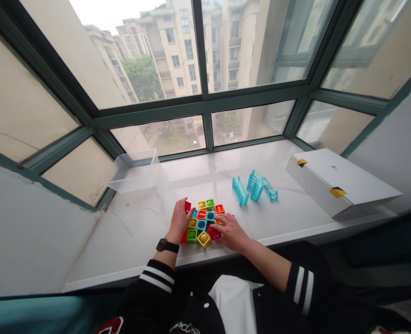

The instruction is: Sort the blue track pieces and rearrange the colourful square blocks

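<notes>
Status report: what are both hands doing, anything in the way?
Left hand against red block. Right hand on plastic block cluster. Teal plastic pieces lie apart, not blocking.

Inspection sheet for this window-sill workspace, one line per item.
Surface: pale veined stone window sill.
Work items: coloured plastic square blocks, clustered, both hands on them.
Clutter: clear plastic tub; teal ribbed plastic pieces; white box, yellow-black tape.
Hands: left hand, wristwatch, at cluster's left; right hand, fingers over its right side.
Cables: nothing seen.
Surroundings: green window frames; apartment buildings outside.
</notes>
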{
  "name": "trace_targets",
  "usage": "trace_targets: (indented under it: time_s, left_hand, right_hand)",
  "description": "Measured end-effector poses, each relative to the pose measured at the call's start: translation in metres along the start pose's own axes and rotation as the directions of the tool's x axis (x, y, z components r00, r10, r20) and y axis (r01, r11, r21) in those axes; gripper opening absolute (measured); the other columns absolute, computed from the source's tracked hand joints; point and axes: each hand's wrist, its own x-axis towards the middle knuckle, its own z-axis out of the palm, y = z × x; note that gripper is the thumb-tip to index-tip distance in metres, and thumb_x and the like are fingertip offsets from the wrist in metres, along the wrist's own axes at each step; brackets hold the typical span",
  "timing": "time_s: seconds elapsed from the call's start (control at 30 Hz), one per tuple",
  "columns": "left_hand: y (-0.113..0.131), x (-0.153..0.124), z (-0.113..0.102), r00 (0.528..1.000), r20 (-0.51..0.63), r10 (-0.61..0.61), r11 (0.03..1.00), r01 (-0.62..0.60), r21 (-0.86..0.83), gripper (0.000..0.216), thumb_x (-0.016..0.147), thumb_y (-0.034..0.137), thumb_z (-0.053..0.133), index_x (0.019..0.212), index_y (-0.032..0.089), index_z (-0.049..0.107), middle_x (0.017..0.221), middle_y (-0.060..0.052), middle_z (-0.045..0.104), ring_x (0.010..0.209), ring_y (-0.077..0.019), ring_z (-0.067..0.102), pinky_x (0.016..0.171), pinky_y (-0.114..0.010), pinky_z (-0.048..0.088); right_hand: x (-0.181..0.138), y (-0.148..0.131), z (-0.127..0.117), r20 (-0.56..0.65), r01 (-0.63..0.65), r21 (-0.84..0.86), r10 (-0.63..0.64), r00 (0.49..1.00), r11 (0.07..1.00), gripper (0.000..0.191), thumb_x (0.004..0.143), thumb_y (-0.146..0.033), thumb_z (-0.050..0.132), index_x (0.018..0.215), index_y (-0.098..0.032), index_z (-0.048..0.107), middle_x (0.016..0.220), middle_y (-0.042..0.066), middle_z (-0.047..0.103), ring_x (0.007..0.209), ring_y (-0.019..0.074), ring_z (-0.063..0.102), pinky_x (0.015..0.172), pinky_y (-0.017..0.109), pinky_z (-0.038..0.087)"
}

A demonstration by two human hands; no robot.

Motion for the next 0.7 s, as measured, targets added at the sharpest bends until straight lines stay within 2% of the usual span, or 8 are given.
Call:
trace_targets:
  time_s: [0.13, 0.23, 0.33, 0.47, 0.6, 0.7]
  left_hand:
    - [0.001, 0.022, 0.019, 0.997, 0.049, -0.061, 0.997, 0.059, 0.044, 0.055, 0.102, 0.042, 0.055, 0.15, 0.016, 0.047, 0.148, -0.016, 0.058, 0.139, -0.0284, 0.055, 0.119, -0.044, 0.044]
    - [0.0, 0.033, 0.027, 0.984, 0.099, -0.148, 0.983, 0.136, 0.12, 0.047, 0.105, 0.044, 0.046, 0.141, 0.015, 0.057, 0.143, -0.017, 0.063, 0.135, -0.0289, 0.058, 0.114, -0.043, 0.046]
    - [-0.005, 0.033, 0.029, 0.975, 0.129, -0.182, 0.976, 0.162, 0.148, 0.042, 0.106, 0.038, 0.04, 0.13, 0.015, 0.066, 0.134, -0.018, 0.067, 0.127, -0.0303, 0.063, 0.109, -0.045, 0.048]
    - [-0.013, 0.026, 0.026, 0.971, 0.144, -0.192, 0.974, 0.17, 0.153, 0.045, 0.106, 0.037, 0.036, 0.136, 0.018, 0.064, 0.138, -0.018, 0.066, 0.127, -0.031, 0.063, 0.109, -0.047, 0.047]
    - [-0.022, 0.025, 0.023, 0.967, 0.205, -0.152, 0.986, 0.135, 0.097, 0.044, 0.105, 0.03, 0.037, 0.139, 0.021, 0.063, 0.139, -0.011, 0.069, 0.126, -0.0253, 0.064, 0.108, -0.04, 0.05]
    - [-0.027, 0.03, 0.022, 0.962, 0.243, -0.123, 0.992, 0.111, 0.062, 0.043, 0.1, 0.019, 0.04, 0.13, 0.022, 0.07, 0.129, -0.007, 0.074, 0.119, -0.0229, 0.068, 0.105, -0.038, 0.052]
  right_hand:
    - [-0.003, 0.0, 0.005, 0.056, -0.071, -0.069, 0.075, 0.996, 0.995, 0.066, 0.08, -0.027, 0.084, 0.143, -0.035, 0.065, 0.158, 0.012, 0.052, 0.148, 0.0416, 0.041, 0.124, 0.068, 0.027]
    - [-0.007, 0.001, 0.008, 0.064, -0.087, -0.097, 0.094, 0.994, 0.991, 0.065, 0.084, -0.027, 0.08, 0.147, -0.032, 0.062, 0.164, 0.013, 0.045, 0.153, 0.042, 0.036, 0.125, 0.067, 0.026]
    - [-0.01, 0.002, 0.009, 0.007, -0.117, -0.093, 0.118, 0.993, 0.989, 0.064, 0.087, -0.025, 0.075, 0.149, -0.032, 0.06, 0.164, 0.014, 0.044, 0.155, 0.0406, 0.033, 0.126, 0.067, 0.025]
    - [-0.014, 0.004, 0.013, -0.083, -0.183, -0.08, 0.176, 0.981, 0.98, 0.06, 0.089, -0.032, 0.074, 0.148, -0.029, 0.061, 0.163, 0.017, 0.044, 0.155, 0.0434, 0.033, 0.125, 0.071, 0.022]
    - [-0.018, 0.01, 0.021, -0.111, -0.211, -0.056, 0.204, 0.973, 0.976, 0.06, 0.089, -0.036, 0.073, 0.147, -0.029, 0.06, 0.164, 0.016, 0.043, 0.154, 0.0433, 0.034, 0.123, 0.068, 0.031]
    - [-0.02, 0.014, 0.026, -0.12, -0.19, -0.043, 0.183, 0.976, 0.981, 0.061, 0.09, -0.034, 0.071, 0.148, -0.025, 0.058, 0.165, 0.017, 0.04, 0.155, 0.0413, 0.032, 0.123, 0.063, 0.036]
